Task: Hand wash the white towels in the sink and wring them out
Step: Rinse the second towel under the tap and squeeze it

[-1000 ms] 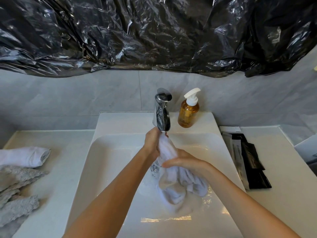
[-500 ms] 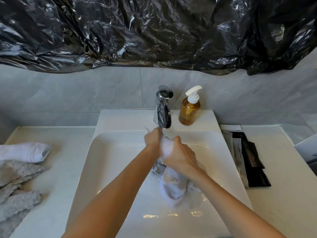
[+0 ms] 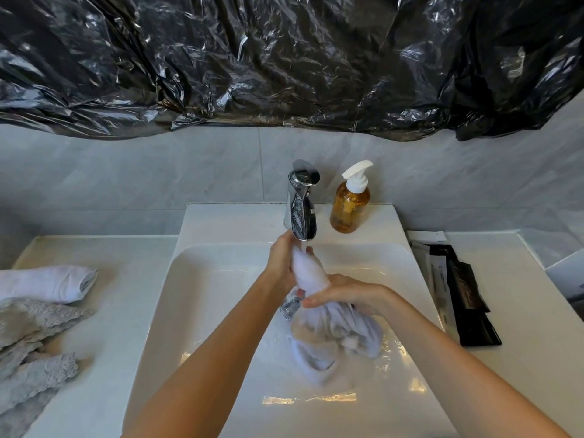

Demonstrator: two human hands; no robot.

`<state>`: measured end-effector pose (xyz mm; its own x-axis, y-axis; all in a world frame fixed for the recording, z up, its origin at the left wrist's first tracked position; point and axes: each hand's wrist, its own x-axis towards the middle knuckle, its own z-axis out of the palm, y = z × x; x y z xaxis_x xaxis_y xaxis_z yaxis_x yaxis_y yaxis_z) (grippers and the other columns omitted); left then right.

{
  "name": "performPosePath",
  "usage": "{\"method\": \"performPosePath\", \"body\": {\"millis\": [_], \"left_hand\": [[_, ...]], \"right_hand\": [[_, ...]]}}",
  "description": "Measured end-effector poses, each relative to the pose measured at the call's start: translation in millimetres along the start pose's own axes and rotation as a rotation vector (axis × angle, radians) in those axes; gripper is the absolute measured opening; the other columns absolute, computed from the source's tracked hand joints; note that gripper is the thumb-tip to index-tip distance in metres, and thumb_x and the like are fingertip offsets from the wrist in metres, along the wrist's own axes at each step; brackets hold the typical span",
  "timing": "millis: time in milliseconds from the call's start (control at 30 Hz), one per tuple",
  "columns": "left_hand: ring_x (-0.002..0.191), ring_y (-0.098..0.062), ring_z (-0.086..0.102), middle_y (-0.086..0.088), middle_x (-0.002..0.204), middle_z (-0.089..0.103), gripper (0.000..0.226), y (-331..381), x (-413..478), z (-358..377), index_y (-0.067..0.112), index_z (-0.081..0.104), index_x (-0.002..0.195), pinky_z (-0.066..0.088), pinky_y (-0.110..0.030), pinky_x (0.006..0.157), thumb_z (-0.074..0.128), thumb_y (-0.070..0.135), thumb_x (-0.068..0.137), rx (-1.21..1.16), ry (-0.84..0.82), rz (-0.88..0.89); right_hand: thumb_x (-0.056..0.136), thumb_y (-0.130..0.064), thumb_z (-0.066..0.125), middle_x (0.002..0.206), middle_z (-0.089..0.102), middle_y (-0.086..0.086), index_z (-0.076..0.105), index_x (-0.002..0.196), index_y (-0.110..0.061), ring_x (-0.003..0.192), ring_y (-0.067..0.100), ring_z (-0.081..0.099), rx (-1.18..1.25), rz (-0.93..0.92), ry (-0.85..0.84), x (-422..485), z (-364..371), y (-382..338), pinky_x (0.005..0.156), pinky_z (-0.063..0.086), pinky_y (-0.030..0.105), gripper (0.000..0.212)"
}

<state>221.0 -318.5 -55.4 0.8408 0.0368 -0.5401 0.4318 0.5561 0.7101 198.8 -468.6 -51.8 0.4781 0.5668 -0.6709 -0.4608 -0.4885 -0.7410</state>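
Two hands gripped one wet white towel (image 3: 311, 275) over the middle of the sink (image 3: 202, 279), the left hand (image 3: 281, 263) closed round its upper end just under the tap (image 3: 301, 203), the right hand (image 3: 346, 295) squeezing its bunched middle, the tail trailing into the basin.

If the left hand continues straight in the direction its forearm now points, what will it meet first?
Probably the chrome faucet. The left hand grips the top of the white towel just under the spout, pointing up and away toward it. Depth is unclear; it may already touch.
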Motion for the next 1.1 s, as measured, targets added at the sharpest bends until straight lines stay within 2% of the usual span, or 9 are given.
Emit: {"method": "performPosePath", "body": {"millis": [167,233,300,400,533,733,867,1000,1100], "left_hand": [[0.058,-0.013,0.062,0.000,0.065,0.062,0.041,7,2,-29,0.019,0.064,0.059,0.049,-0.028,0.065,0.058,0.040,0.094,-0.067,0.038,-0.030],[0.081,-0.019,0.064,-0.006,0.096,0.066,0.029,9,-9,-30,0.016,0.072,0.096,0.055,-0.035,0.068,0.065,0.043,0.088,0.050,0.017,-0.076],[0.100,-0.029,0.061,-0.014,0.124,0.053,0.079,5,-13,-24,0.014,0.049,0.132,0.058,-0.040,0.069,0.080,0.043,0.066,0.085,0.022,-0.128],[0.104,-0.031,0.062,-0.014,0.117,0.057,0.080,-8,-12,-10,0.014,0.039,0.126,0.054,-0.045,0.089,0.087,0.029,0.064,0.071,0.226,-0.099],[0.089,-0.030,0.068,-0.013,0.107,0.068,0.086,-42,39,-34,0.009,0.065,0.111,0.055,-0.038,0.084,0.081,0.038,0.031,0.063,0.235,-0.118],[0.075,-0.028,0.052,-0.008,0.082,0.053,0.024,-12,-8,8,0.012,0.053,0.083,0.043,-0.037,0.080,0.059,0.032,0.071,0.073,0.241,-0.025],[0.072,-0.031,0.054,-0.010,0.073,0.055,0.032,-16,-6,11,0.013,0.058,0.075,0.046,-0.042,0.077,0.057,0.041,0.059,0.102,0.115,-0.017],[0.047,-0.019,0.041,-0.002,0.051,0.047,0.040,-20,-10,13,0.011,0.048,0.060,0.035,-0.028,0.055,0.033,0.029,0.093,0.082,-0.038,-0.027],[0.040,-0.016,0.038,-0.002,0.047,0.042,0.051,-25,-8,10,0.012,0.048,0.051,0.037,-0.020,0.049,0.027,0.024,0.096,0.076,-0.106,-0.043]], "right_hand": [[0.075,-0.023,0.076,0.097,0.068,-0.002,0.061,0.104,-0.018,0.093,0.019,0.064,-0.284,-0.029,0.417,-1,3,17,0.082,0.052,0.031,0.033],[0.073,-0.027,0.069,0.096,0.064,-0.002,0.054,0.102,-0.018,0.090,0.022,0.061,-0.406,-0.061,0.599,-1,9,15,0.075,0.050,0.037,0.034],[0.074,-0.031,0.065,0.089,0.057,-0.003,0.042,0.096,-0.020,0.083,0.026,0.055,-0.648,-0.059,0.690,-6,20,8,0.065,0.040,0.034,0.033],[0.080,-0.029,0.062,0.095,0.061,-0.002,0.038,0.098,-0.023,0.090,0.030,0.059,-0.963,-0.180,0.766,-13,39,-1,0.068,0.036,0.033,0.031],[0.085,-0.025,0.054,0.105,0.065,0.000,0.042,0.120,-0.019,0.097,0.030,0.062,-1.131,-0.262,0.789,-14,50,-1,0.074,0.039,0.035,0.038],[0.075,-0.048,0.060,0.087,0.068,-0.001,0.057,0.090,-0.022,0.086,0.027,0.062,-0.798,-0.082,0.820,-10,40,-1,0.066,0.039,0.030,0.030],[0.064,-0.034,0.070,0.079,0.061,-0.003,0.056,0.081,-0.019,0.070,0.016,0.058,-0.404,0.025,0.640,-10,25,-1,0.058,0.041,0.027,0.027],[0.049,-0.028,0.075,0.081,0.063,0.005,0.065,0.079,-0.010,0.076,0.015,0.060,-0.172,0.003,0.349,-8,12,8,0.077,0.052,0.035,0.037],[0.053,-0.013,0.069,0.068,0.064,0.005,0.065,0.076,-0.007,0.065,0.014,0.060,0.039,-0.017,0.190,-13,9,11,0.065,0.050,0.021,0.024]]}}
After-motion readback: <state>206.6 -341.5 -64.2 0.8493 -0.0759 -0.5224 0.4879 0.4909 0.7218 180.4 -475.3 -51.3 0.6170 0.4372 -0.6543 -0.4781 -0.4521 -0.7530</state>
